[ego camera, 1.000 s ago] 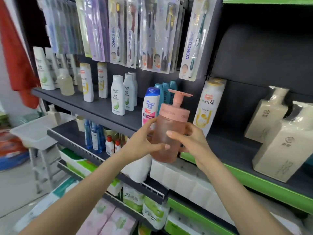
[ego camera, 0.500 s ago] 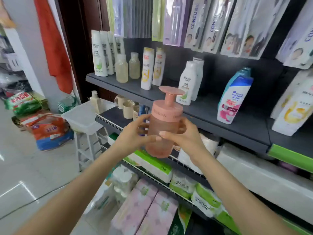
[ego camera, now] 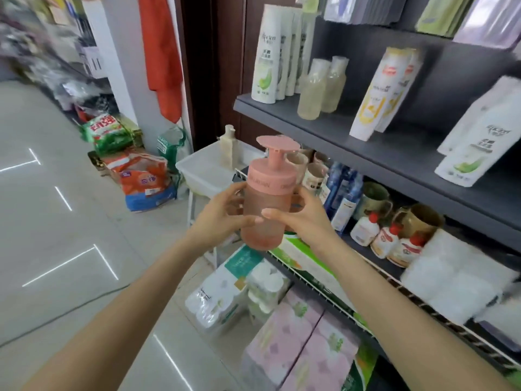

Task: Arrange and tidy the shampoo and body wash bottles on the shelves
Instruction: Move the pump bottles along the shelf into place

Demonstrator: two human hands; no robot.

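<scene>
**Pink pump bottle held in both hands before the grey shelf**

We hold a frosted pink plastic pump bottle (ego camera: 266, 213) upright between our two hands, out in front of the dark grey metal shelf (ego camera: 375, 148) and lower than its front edge. Our left hand (ego camera: 222, 214) wraps the bottle's left side, thumb lying across the front of the frosted body and fingers hidden behind it. Our right hand (ego camera: 300, 217) clasps the right side, its thumb reaching across the front until its tip almost meets the left thumb. Both hands are closed around the bottle's middle; the pink cap and flat pump head stand clear above them, and the rounded base shows below.

On the grey shelf stand tall white shampoo bottles with green leaf labels (ego camera: 266, 56) at its left end, then two pale yellow translucent bottles (ego camera: 313, 91), then white and yellow shampoo bottles with red logos (ego camera: 379, 94) leaning to the right. Farther right on the same shelf sits another white bottle with a green label (ego camera: 479, 139), blurred.

Below the grey shelf, just right of our right hand, are blue bottles (ego camera: 342, 193) and small white bottles with red caps (ego camera: 366, 225). Left of the shelf, a white plastic bin (ego camera: 203, 172) holds a cream bottle (ego camera: 228, 146).
</scene>
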